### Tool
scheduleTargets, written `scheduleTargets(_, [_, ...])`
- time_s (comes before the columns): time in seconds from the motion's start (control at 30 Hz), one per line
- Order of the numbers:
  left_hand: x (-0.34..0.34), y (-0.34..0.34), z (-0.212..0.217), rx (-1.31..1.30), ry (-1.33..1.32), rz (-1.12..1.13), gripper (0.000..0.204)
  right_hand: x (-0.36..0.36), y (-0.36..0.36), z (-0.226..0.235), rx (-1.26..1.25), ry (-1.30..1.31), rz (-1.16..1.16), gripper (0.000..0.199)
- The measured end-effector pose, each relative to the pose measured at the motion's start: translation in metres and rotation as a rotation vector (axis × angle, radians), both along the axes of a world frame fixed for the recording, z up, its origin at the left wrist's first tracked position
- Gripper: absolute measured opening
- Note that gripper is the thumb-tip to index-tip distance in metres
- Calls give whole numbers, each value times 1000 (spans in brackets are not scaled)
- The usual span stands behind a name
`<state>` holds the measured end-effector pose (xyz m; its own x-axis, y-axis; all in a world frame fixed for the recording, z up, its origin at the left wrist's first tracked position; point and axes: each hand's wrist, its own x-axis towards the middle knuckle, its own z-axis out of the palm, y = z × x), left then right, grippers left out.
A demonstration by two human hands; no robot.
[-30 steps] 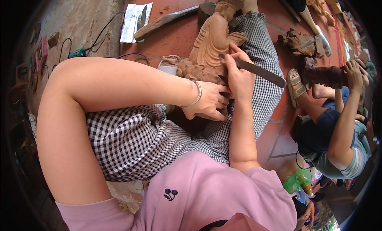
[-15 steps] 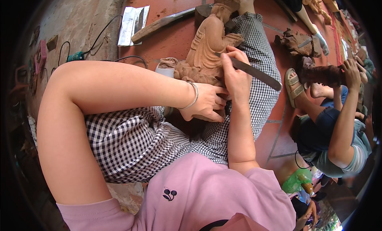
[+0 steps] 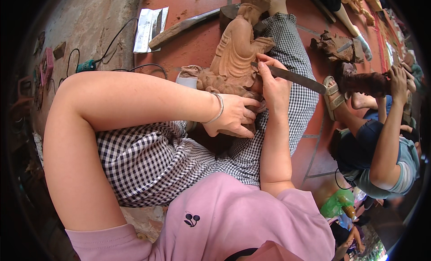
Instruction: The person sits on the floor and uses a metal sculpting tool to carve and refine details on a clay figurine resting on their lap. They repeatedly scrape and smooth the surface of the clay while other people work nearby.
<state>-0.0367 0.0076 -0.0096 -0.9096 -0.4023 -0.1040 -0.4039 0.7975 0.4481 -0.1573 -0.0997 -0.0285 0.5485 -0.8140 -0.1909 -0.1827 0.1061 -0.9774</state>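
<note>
A carved wooden statue [image 3: 233, 47] of a robed, seated figure lies between my legs, its head away from me and its base toward me. My left hand [image 3: 234, 115], a bangle at its wrist, is laid over the base with bent fingers gripping it. In my right hand [image 3: 275, 85] is a flat dark metal carving tool [image 3: 301, 79], pinched near its working end. The tip touches or nearly touches the robe folds at the figure's lower right side. The tool's rounded other end points out to the right.
A long wooden bar [image 3: 188, 28] and white paper [image 3: 149, 29] lie on the red tile floor beyond. A cord runs from a green power tool [image 3: 85, 66] at left. Rightward, another person's hand [image 3: 398, 83] holds a dark carving [image 3: 366, 84]. Rough wood [image 3: 337, 47] lies nearby.
My right hand has shifted slightly right and down along the statue, and the tool now lies flatter, its far end farther right. My left hand stays on the base.
</note>
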Motion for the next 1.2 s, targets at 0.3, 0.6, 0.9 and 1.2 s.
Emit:
scheduleTargets(0.3, [-1,2,-3,2,7,9,97,-3,-5,0,-218,47,104,17])
scheduleTargets(0.6, [1,3,-2,-5,2,8,98,-1,-2,-4,-323,84,122,16])
scheduleTargets(0.9, [2,0,1,21,0,-8,94,-25,-32,-34,352,-320,-326,15])
scheduleTargets(1.2, [1,4,1,38,70,50,83,-24,-34,-37,302,-267,-293,18])
